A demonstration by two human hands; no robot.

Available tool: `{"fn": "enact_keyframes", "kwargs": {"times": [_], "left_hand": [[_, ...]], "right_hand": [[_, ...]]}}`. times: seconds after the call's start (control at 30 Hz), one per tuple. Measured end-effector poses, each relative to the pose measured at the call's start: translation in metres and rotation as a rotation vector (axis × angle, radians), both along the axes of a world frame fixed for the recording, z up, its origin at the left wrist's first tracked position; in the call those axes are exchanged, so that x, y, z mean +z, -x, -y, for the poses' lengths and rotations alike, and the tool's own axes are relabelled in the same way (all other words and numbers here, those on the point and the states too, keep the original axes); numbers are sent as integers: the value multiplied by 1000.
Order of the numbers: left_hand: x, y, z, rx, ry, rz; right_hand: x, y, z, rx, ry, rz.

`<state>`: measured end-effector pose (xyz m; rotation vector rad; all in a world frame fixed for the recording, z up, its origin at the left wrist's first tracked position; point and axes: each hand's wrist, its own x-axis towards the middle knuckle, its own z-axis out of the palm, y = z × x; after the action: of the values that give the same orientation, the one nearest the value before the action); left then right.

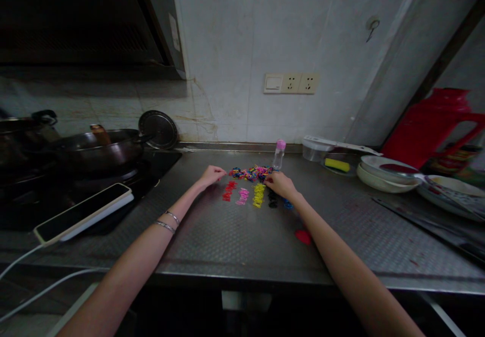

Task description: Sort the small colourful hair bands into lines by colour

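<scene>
Mixed pile of small coloured bands (250, 174) on desk (227, 246), between the hands. Left hand (212, 175) just off its left end, thumb and fingertips close together; right hand (281, 183) at its right end, fingers bent down. Can't make out if either grips a band. Yellow bands (258, 195) left of right hand. Probably light, soft, stretchy, tangle-prone; pinch singly by loose edge.
</scene>
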<state>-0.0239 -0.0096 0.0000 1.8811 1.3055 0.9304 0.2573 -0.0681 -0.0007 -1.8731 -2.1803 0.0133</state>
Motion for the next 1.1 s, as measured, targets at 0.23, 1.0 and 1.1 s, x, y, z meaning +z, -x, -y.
{"fn": "enact_keyframes", "kwargs": {"times": [0.23, 1.0, 1.1], "left_hand": [[-2, 0, -2, 5, -9, -2], [-6, 0, -1, 32, -7, -1], [-5, -1, 0, 33, -2, -15]], "right_hand": [[3, 0, 2, -12, -84, -23], [4, 51, 22, 457, -180, -150], [6, 44, 20, 422, -177, -162]]}}
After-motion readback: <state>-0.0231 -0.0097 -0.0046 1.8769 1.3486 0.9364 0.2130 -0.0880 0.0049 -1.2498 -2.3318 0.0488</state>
